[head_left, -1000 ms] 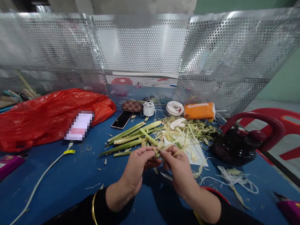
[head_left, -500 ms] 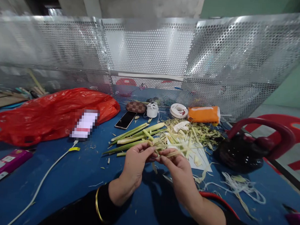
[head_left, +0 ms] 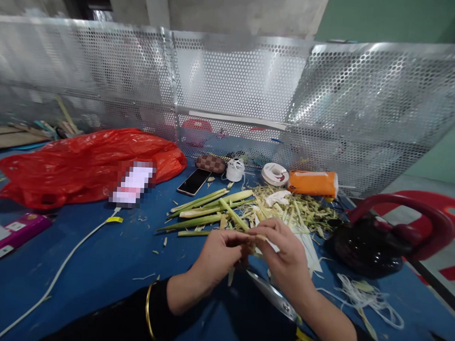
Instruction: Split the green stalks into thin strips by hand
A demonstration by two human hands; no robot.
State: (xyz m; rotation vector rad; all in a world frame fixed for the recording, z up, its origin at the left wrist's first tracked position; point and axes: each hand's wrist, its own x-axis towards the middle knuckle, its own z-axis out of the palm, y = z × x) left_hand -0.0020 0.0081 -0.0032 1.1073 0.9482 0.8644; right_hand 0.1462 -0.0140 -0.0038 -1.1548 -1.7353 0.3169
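Note:
My left hand (head_left: 219, 253) and my right hand (head_left: 284, 253) meet over the blue table (head_left: 106, 266), fingers pinched together on a small pale-green strip of plant stalk (head_left: 251, 243). Just beyond my hands lies a bundle of long green stalks (head_left: 206, 212). To its right is a heap of peeled leaf scraps (head_left: 297, 208) on white paper. Scissors (head_left: 273, 295) lie under my right wrist.
A red plastic bag (head_left: 80, 161) lies at the left, with a phone (head_left: 194, 181), a white cable (head_left: 63, 269), a string spool (head_left: 235, 169), a tape roll (head_left: 274, 173) and an orange packet (head_left: 313, 183). A dark kettle (head_left: 371, 247) stands right. Perforated metal screens (head_left: 238, 90) wall the back.
My hands drew slightly nearer and closed tighter on the strip. The camera turned left and tilted, bringing the scissors into view.

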